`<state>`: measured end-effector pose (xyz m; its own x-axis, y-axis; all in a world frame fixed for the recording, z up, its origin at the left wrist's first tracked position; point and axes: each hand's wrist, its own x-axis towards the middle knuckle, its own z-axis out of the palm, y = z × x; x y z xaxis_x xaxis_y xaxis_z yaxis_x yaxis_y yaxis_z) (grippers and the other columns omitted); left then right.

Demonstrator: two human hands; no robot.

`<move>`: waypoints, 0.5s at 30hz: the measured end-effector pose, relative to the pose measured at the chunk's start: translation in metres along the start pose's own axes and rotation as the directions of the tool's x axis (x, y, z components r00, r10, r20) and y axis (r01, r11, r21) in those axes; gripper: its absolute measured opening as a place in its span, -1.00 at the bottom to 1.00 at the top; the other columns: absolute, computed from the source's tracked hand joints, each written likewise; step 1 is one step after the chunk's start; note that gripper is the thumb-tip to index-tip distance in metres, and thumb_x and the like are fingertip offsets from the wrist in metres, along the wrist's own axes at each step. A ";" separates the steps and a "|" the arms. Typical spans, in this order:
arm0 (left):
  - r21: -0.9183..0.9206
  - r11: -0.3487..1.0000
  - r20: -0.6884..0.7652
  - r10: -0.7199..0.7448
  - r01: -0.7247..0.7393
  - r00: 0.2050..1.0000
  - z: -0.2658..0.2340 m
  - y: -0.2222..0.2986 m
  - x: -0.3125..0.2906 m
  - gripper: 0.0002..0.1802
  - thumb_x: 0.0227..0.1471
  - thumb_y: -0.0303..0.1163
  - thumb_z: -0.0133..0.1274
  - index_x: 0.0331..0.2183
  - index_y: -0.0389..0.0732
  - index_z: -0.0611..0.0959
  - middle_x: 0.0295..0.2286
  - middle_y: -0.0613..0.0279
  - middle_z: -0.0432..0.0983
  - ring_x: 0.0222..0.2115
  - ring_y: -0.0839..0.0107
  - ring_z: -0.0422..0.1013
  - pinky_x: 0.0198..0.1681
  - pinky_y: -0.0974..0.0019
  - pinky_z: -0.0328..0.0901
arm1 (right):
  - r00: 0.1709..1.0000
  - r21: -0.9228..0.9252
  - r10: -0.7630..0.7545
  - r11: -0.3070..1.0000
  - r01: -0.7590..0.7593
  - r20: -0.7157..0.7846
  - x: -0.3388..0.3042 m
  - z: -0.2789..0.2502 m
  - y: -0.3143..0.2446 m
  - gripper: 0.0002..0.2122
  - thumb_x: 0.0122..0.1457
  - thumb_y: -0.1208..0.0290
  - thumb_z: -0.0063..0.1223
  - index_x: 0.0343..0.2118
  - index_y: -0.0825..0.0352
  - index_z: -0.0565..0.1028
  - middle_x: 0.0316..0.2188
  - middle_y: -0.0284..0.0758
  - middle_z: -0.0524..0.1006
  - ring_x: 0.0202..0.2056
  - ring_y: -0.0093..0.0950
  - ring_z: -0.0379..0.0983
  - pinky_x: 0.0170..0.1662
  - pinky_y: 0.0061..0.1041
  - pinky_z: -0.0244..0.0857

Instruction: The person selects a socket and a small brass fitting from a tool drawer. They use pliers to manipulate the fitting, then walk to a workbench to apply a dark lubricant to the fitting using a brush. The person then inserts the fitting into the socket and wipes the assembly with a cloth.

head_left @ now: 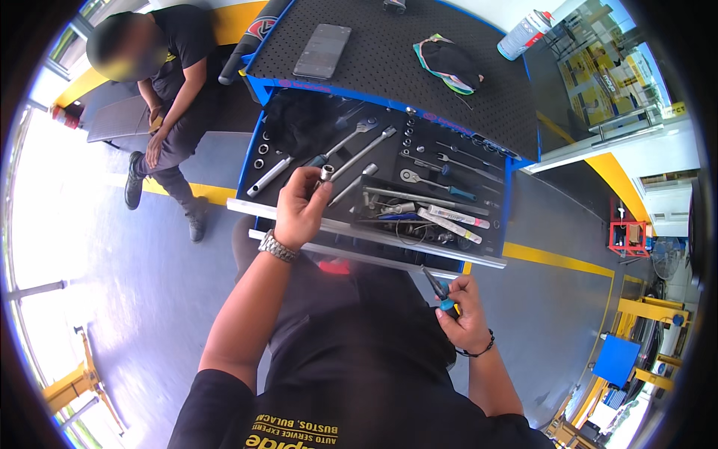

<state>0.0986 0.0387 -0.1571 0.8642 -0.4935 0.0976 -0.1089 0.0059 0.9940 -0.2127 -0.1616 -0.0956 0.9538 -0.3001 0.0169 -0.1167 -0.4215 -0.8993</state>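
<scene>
Above the open tool drawer [340,213], my left hand [298,213] pinches a small chrome socket [327,173] between thumb and fingers. To the right and nearer my body, my right hand [467,318] is wrapped round long-nose pliers [436,284] with teal and black handles, their dark jaws pointing up toward the drawer front. Inside the drawer, a teal-handled ratchet [434,183] lies on the right. Long chrome extension bars [366,152] lie near my left hand, and a dark tray [366,217] of pens and small tools sits at the front.
A blue tool cabinet [535,142] carries a phone [322,51], a black cloth item with coloured edging [449,66] and a spray can [525,36] on its ribbed top. A seated person [176,82] is at the far left. Yellow-framed equipment [651,310] stands at the right.
</scene>
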 end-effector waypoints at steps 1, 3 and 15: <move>0.010 1.000 -0.008 0.001 -0.001 1.000 0.000 0.002 -0.008 -0.79 0.21 -0.42 0.04 -0.15 -0.28 0.46 -0.47 0.37 0.44 -0.53 0.70 0.28 -0.50 0.56 0.19 | 0.997 -0.169 -0.078 0.983 0.076 -0.003 0.002 -0.005 -0.014 -0.82 -0.08 0.57 0.22 -0.38 0.41 0.50 -0.24 -0.20 0.38 -0.24 -0.36 0.41 -0.23 -0.48 0.36; 0.026 1.000 -0.016 0.008 -0.007 1.000 0.000 0.002 -0.020 -0.79 0.21 -0.43 0.04 -0.14 -0.28 0.46 -0.46 0.36 0.45 -0.53 0.69 0.28 -0.50 0.56 0.19 | 0.995 -0.110 -0.092 0.989 0.097 0.050 -0.012 -0.009 -0.008 -0.84 -0.10 0.55 0.23 -0.42 0.40 0.50 -0.31 -0.20 0.43 -0.30 -0.32 0.45 -0.25 -0.46 0.37; -0.388 0.897 0.060 -0.204 0.211 0.977 -0.026 0.020 -0.039 -0.70 0.25 -0.34 -0.32 -0.19 -0.29 0.47 -0.52 0.09 0.48 -0.55 0.41 0.36 -0.43 0.38 0.28 | 0.977 -0.076 -0.214 0.974 0.213 -0.005 -0.021 0.031 -0.044 -0.83 0.10 0.39 0.20 -0.45 0.36 0.46 -0.34 -0.14 0.52 -0.26 -0.16 0.50 -0.18 -0.35 0.36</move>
<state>0.0757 0.0804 -0.1399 0.8372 -0.5357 -0.1103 0.2752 0.2382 0.9314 -0.2189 -0.1100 -0.0702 0.9554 -0.2071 0.2106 0.0682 -0.5391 -0.8395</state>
